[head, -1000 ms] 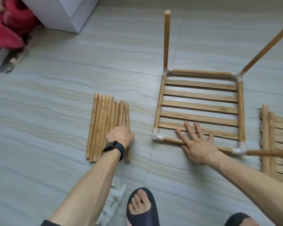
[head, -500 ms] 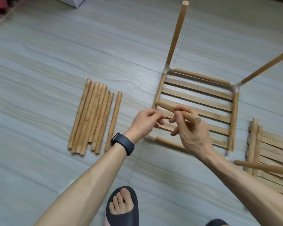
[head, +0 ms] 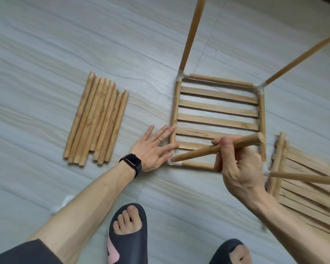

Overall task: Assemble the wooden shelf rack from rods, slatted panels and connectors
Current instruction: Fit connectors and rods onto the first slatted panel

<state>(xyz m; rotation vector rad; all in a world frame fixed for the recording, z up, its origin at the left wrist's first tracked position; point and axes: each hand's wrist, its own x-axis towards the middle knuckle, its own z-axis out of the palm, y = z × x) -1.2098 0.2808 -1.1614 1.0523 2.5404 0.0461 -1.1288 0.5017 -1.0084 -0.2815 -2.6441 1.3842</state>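
Wooden rod (head: 194,154) held in curled fingers (head: 225,148) of right hand (head: 240,168); left hand (head: 152,151) flat, fingers spread, touching frame (head: 176,103).

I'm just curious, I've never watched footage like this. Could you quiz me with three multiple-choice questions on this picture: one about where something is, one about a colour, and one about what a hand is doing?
1. Where does the rod pile lie relative to the frame?
A. On top of it
B. To its left
C. To its right

2. What colour are the frame's corner connectors?
A. Black
B. Red
C. White

3. What is the right hand doing?
A. Gripping a rod
B. Hanging empty
C. Holding a slipper

Answers:
1 B: the pile sits apart, off the frame's left side.
2 C: every corner piece in view is white.
3 A: the hand curls round a rod whose lower end meets the near-left connector.
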